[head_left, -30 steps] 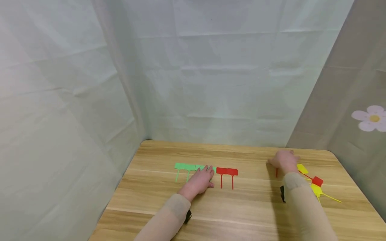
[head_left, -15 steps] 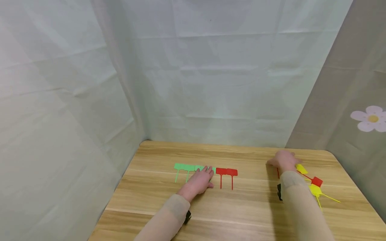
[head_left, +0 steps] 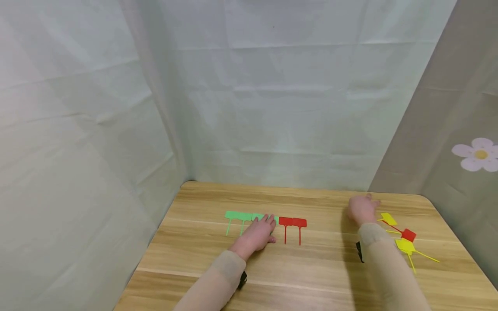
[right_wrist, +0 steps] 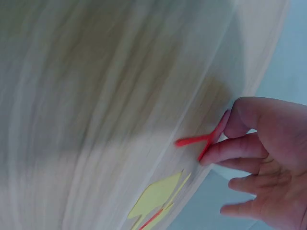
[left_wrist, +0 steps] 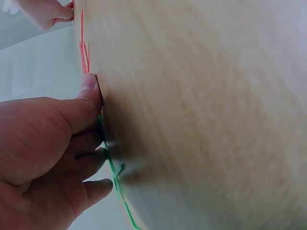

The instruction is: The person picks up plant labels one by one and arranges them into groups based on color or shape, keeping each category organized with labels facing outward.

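Note:
My left hand rests on the row of green cable-tie tags, its straight fingers covering part of them. Two red cable-tie tags continue that row just right of my fingers, stems toward me. In the left wrist view, the fingertips of that hand touch the green tags on the tabletop. Further right, my right hand is low over the table. The right wrist view shows its thumb and index finger pinching a red cable-tie tag at the head, stem pointing away; the hand hides this tag from the head view.
Right of my right hand lie loose tags: a yellow one, a red one and overlapping yellow ones. The wooden table meets a pale cloth backdrop at its far edge.
My right hand has shifted slightly left, uncovering more of the yellow tag beside it. The red stem seen below that hand earlier is now hidden. My left hand stays in place.

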Motion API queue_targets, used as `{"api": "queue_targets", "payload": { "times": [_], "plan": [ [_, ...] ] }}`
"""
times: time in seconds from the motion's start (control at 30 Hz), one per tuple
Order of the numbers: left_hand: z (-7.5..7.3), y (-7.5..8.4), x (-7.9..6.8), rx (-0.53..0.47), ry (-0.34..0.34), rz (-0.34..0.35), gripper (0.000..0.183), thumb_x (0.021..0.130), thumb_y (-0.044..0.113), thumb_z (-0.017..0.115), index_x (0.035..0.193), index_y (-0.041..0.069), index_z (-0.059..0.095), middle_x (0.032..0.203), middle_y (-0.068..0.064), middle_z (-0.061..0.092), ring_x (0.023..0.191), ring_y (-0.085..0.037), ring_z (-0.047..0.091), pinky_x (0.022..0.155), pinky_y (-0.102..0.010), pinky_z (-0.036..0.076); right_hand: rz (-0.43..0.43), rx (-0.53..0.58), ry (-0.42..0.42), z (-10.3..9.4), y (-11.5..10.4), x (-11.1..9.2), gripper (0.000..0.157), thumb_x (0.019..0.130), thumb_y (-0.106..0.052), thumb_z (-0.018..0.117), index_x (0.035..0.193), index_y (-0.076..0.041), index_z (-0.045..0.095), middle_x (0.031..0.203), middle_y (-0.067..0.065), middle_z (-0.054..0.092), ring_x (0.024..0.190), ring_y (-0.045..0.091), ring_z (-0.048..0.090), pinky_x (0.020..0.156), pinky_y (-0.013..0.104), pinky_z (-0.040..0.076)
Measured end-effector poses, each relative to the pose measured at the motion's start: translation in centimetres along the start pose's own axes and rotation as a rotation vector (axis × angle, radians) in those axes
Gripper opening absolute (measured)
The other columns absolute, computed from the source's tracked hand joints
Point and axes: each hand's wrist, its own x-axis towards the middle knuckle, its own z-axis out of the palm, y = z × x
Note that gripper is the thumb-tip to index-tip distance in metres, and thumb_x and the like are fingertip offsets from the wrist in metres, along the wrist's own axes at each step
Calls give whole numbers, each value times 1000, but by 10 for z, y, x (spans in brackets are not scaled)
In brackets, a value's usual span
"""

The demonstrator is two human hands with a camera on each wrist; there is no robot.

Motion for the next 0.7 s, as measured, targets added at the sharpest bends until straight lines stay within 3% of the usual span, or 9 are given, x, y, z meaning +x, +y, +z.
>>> {"api": "queue_targets", "payload": {
  "times": [0.1, 0.27, 0.5, 0.7],
  "plan": [
    [0, 0, 1, -3, 3, 1, 69, 104, 40, 66, 161, 6, 49, 171, -10, 38, 158, -28, 33, 127, -51, 32, -13, 11, -3, 1, 4, 0, 25, 95, -6, 56, 97, 12, 73, 128, 45, 61, 137, 78, 28, 103, 94, 22],
    [1, 0, 2, 9, 9, -1, 68, 104, 40, 67, 160, 7, 50, 170, -9, 39, 158, -27, 35, 126, -51, 33, 17, 85, -47, -2, 11, -1, 55, 98, -37, 65, 114, 16, 71, 136, 46, 56, 141, 76, 23, 105, 92, 20],
    [0, 1, 3, 20, 16, 12, 68, 104, 40, 67, 160, 6, 50, 170, -10, 40, 158, -28, 36, 126, -51, 33, 26, 153, -23, -5, 18, -9, 41, 94, -37, 69, 84, 2, 71, 108, 33, 69, 125, 69, 45, 98, 83, 36],
    [0, 1, 3, 12, 15, 12, 68, 104, 40, 67, 160, 6, 50, 170, -10, 40, 158, -28, 35, 126, -52, 33, 10, 148, 10, -4, 23, -15, 40, 91, -34, 74, 66, -7, 58, 82, 19, 63, 100, 53, 57, 88, 77, 45]
  ]
}}
